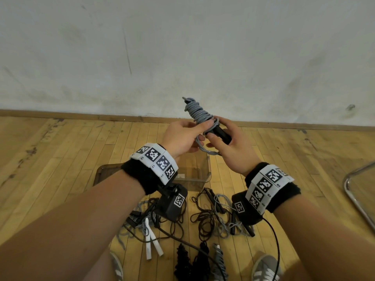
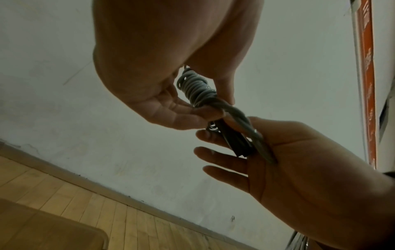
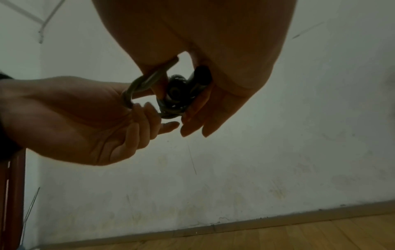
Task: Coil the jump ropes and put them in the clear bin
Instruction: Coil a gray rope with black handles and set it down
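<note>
Head view: above a clear plastic bin (image 1: 205,169) on the wooden floor, the left hand (image 1: 182,136) pinches a grey jump rope (image 1: 195,110) wound round black handles, likely holding the coils tight, while the right hand (image 1: 229,147) grips the handles, steadying them.

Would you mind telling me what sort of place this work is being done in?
Probably a gym or sports hall: a narrow-plank wooden floor meets a scuffed white wall, and loose jump ropes lie heaped on the floor by a clear bin.
</note>
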A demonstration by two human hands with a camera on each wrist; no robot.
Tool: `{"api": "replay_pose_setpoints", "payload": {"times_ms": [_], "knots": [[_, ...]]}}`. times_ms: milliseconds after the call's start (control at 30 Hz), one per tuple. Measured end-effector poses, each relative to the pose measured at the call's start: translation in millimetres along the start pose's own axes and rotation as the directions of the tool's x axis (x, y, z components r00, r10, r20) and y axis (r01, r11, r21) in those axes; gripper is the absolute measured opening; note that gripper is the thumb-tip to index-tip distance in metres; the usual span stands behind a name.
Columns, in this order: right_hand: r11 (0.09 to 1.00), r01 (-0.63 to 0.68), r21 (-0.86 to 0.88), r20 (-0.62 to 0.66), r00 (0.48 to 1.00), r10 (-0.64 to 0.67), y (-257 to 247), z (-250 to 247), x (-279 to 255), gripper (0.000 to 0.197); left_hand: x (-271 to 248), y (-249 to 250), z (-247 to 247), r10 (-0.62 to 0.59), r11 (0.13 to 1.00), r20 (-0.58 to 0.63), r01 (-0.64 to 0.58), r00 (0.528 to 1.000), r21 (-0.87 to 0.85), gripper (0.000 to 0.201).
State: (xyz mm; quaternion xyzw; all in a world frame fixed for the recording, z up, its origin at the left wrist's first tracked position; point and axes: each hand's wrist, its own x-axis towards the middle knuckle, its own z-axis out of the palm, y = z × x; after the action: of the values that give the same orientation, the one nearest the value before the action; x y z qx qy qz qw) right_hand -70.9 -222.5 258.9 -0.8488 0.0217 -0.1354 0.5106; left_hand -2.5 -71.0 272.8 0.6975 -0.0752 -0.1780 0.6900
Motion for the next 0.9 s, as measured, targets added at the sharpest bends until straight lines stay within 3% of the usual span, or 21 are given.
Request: {"api": "replay_pose_setpoints", "payload": {"times_ms": [233, 367, 533, 733, 900], "knots": [[0.967, -0.121, 0.226, -0.004, 0.992, 0.125, -4.8, -5.2, 2.2, 0.05, 1.5, -3.1, 0.0, 0.01, 0.997, -0.01, -0.01, 1.0, 0.075, 0.036], [0.954, -0.156, 0.257, 0.006, 0.987, 0.16, -5.1, -5.0, 4.6, 0.049, 0.1, -3.7, 1.3, 0.039, 0.997, -0.007, -0.038, 0.999, 0.064, 0.033], [0.897, -0.207, 0.389, 0.05, 0.978, 0.204, -7.0, -6.2, 6.2, 0.024, -0.9, -0.2, 0.5, 0.052, 0.999, 0.001, -0.052, 0.999, 0.006, 0.038], [0.913, -0.152, 0.378, 0.03, 0.988, 0.152, -5.6, -4.5, 6.1, 0.028, -1.0, -1.2, 0.3, 0.056, 0.998, -0.045, -0.058, 0.997, -0.029, 0.042], [0.899, -0.145, 0.412, 0.038, 0.989, 0.143, -4.9, -5.0, 5.8, 0.038, -2.2, 1.5, -1.2, 0.029, 0.997, -0.06, -0.034, 0.998, -0.068, 0.029]]}}
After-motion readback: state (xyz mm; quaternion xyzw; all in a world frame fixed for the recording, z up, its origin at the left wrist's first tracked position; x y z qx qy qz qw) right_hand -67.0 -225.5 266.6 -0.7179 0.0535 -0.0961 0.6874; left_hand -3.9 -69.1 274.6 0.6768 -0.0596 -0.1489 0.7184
